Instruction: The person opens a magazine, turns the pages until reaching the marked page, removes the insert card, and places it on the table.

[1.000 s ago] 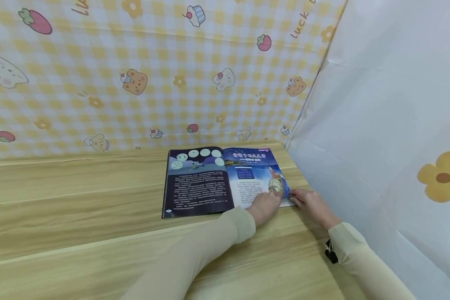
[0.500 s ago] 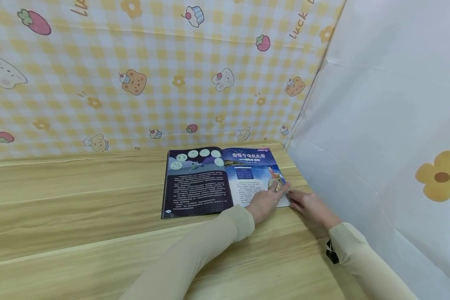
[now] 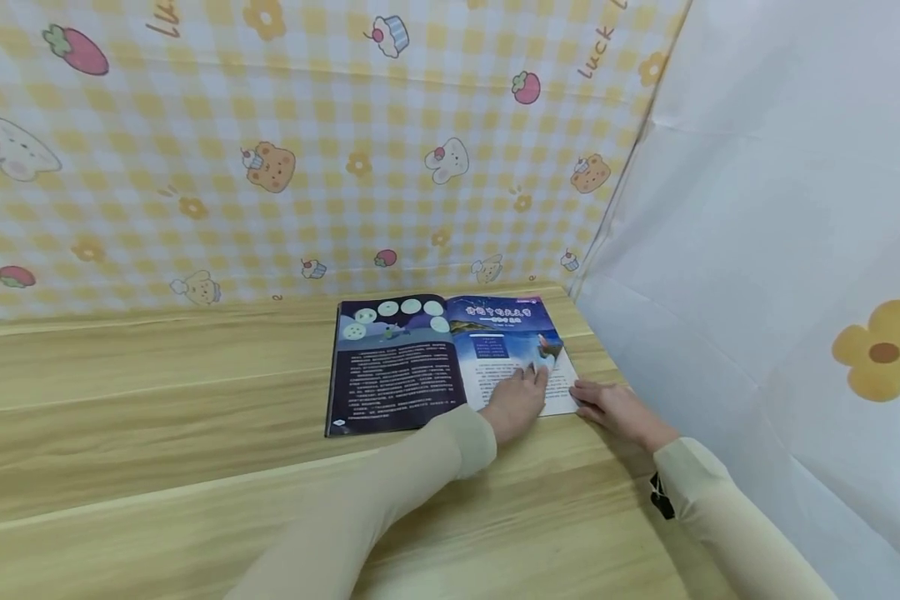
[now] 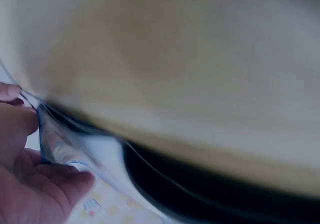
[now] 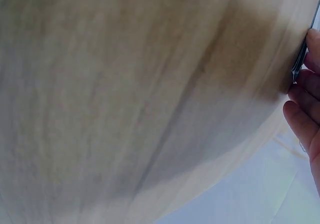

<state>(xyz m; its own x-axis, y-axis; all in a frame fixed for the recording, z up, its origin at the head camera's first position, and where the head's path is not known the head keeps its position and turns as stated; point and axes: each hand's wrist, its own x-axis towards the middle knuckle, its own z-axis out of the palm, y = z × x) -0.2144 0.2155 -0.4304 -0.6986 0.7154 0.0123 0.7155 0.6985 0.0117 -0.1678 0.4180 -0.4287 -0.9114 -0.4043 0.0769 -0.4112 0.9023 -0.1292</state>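
Checked backdrop (image 3: 375,208): yellow and white squares dotted with strawberries and bears fill the far side at 12 o'clock, while a white cloth wall (image 3: 757,217) hangs over toward 2 o'clock.
Wooden tabletop (image 3: 157,433): pale planks, and everything is happening on them!
Magazine (image 3: 397,383): it lies open just below the middle of the head view, toward 6 o'clock, its dark left page flat.
Lifted leaf (image 3: 495,333): up curls its near right corner, bending back toward 10 o'clock and baring a white printed page (image 3: 565,387) beneath.
Left hand (image 3: 513,407): at 4 o'clock from the magazine's middle, it appears to have the leaf pinched between thumb and fingers, as the left wrist view suggests.
Right hand (image 3: 621,410): between 3 and 4 o'clock, fingers bent, it seems to pinch the pages at the near right corner; its wrist view cuts off the rest.
Sleeves (image 3: 420,467): one slants in from 7 o'clock, the other from about 4, and they do not cross.
Leaf handling: glossy paper like this probably creases easily, so a soft pinch and a wide, smooth curl look best.
Corner hold: steady pressure on the lower pages should keep them from riding up with the leaf.
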